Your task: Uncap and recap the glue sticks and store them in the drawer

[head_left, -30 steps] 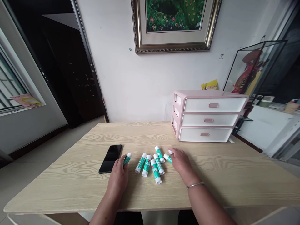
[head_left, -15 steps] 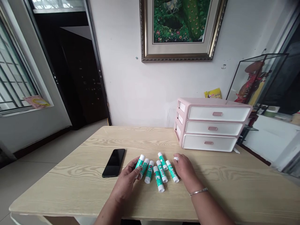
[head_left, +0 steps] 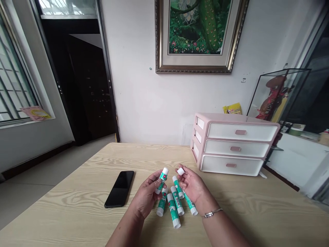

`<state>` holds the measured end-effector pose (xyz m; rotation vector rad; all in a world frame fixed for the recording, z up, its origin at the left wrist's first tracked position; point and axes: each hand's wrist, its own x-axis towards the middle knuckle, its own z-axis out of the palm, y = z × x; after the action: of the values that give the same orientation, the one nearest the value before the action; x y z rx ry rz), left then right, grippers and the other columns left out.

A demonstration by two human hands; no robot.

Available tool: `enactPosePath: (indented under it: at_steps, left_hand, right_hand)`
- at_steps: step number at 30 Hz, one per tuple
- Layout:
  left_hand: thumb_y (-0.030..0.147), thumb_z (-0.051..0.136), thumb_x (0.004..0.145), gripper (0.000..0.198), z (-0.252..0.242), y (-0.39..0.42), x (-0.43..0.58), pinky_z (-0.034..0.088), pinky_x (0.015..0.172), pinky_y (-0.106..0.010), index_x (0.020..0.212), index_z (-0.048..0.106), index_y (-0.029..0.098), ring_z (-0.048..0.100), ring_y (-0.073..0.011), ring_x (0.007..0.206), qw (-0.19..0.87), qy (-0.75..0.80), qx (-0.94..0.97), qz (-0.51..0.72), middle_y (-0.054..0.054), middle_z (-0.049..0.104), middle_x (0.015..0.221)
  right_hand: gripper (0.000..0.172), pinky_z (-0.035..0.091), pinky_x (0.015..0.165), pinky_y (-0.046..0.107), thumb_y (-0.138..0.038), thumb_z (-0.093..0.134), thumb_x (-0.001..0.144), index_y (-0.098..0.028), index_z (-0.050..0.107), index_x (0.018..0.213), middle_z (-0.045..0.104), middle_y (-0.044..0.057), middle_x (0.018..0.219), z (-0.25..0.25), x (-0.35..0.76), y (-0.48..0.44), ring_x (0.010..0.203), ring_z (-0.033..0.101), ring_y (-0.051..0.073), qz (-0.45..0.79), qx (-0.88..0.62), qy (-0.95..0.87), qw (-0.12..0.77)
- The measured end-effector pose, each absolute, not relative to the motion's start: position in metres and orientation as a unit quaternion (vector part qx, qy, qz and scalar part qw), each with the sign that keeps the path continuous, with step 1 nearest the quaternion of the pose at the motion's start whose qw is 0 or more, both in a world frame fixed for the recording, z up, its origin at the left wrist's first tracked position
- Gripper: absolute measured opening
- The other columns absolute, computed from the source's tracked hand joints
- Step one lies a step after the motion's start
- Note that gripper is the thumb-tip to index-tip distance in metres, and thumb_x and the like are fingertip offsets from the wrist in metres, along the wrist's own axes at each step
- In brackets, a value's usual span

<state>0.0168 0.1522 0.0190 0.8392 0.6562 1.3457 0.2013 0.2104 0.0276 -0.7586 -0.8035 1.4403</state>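
My left hand [head_left: 146, 197] is closed around a green-and-white glue stick [head_left: 163, 175], tilted with its white end up. My fingers cover much of its lower part. Between the thumb and fingers of my right hand [head_left: 192, 185] is a small white cap [head_left: 181, 171], lifted above the table. Below and between my hands lie several more glue sticks, among them one nearest me [head_left: 173, 210], one by my left fingers [head_left: 162, 204] and one partly under my right hand [head_left: 191, 205].
A black phone [head_left: 119, 188] lies on the wooden table [head_left: 77, 206], left of my left hand. A pink and white drawer unit [head_left: 235, 149] stands at the back right, with a yellow packet [head_left: 233, 108] behind its top. The wall [head_left: 144, 109] rises behind the table.
My left hand has raised the glue stick and moved right, toward my right hand. My right hand has turned and come left with the white cap. The view has tilted up slightly.
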Motion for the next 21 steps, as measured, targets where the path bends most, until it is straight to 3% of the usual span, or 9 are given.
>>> enactPosePath:
  at_steps: [5, 9, 12, 15, 21]
  left_hand:
    - [0.03, 0.089, 0.073, 0.053, 0.02, 0.158, 0.02, 0.036, 0.051, -0.017, 0.122, 0.072, 0.019, 0.058, -0.0104, 0.073, 0.647, 0.317, 0.393, 0.572, -0.002, 0.063, 0.09]
    - [0.035, 0.086, 0.077, 0.053, 0.01, 0.155, 0.021, 0.033, 0.054, -0.018, 0.125, 0.07, 0.02, 0.056, -0.0097, 0.07, 0.651, 0.341, 0.403, 0.546, -0.002, 0.063, 0.087]
    - [0.038, 0.083, 0.081, 0.055, 0.009, 0.151, 0.023, 0.033, 0.054, -0.019, 0.13, 0.067, 0.019, 0.054, -0.0107, 0.068, 0.645, 0.352, 0.43, 0.525, -0.002, 0.063, 0.083]
    - [0.043, 0.083, 0.08, 0.058, 0.014, 0.146, 0.026, 0.034, 0.054, -0.02, 0.13, 0.066, 0.018, 0.051, -0.0108, 0.066, 0.63, 0.36, 0.452, 0.518, -0.002, 0.063, 0.082]
    - [0.046, 0.081, 0.081, 0.057, 0.017, 0.143, 0.027, 0.037, 0.058, -0.022, 0.129, 0.065, 0.018, 0.051, -0.0117, 0.069, 0.621, 0.366, 0.467, 0.512, -0.002, 0.063, 0.086]
  right_hand:
    - [0.037, 0.037, 0.046, 0.019, -0.026, 0.087, 0.069, -0.02, 0.075, 0.104, 0.077, 0.005, 0.094, 0.028, 0.194, 0.212, 0.07, 0.066, 0.014, 0.706, -0.294, -0.295, 0.573]
    - [0.049, 0.044, 0.055, 0.021, -0.04, 0.091, 0.068, -0.025, 0.074, 0.111, 0.078, 0.006, 0.108, 0.023, 0.193, 0.209, 0.085, 0.07, 0.018, 0.684, -0.291, -0.323, 0.586]
    - [0.049, 0.048, 0.065, 0.023, -0.05, 0.089, 0.07, -0.027, 0.073, 0.11, 0.077, 0.005, 0.112, 0.021, 0.189, 0.202, 0.094, 0.069, 0.018, 0.662, -0.303, -0.356, 0.585]
    - [0.047, 0.051, 0.072, 0.027, -0.055, 0.087, 0.071, -0.025, 0.073, 0.105, 0.077, 0.006, 0.111, 0.021, 0.183, 0.194, 0.093, 0.067, 0.019, 0.645, -0.309, -0.382, 0.585]
    - [0.05, 0.053, 0.068, 0.031, -0.056, 0.086, 0.073, -0.024, 0.07, 0.109, 0.074, 0.008, 0.12, 0.016, 0.18, 0.188, 0.08, 0.064, 0.018, 0.64, -0.312, -0.4, 0.578]
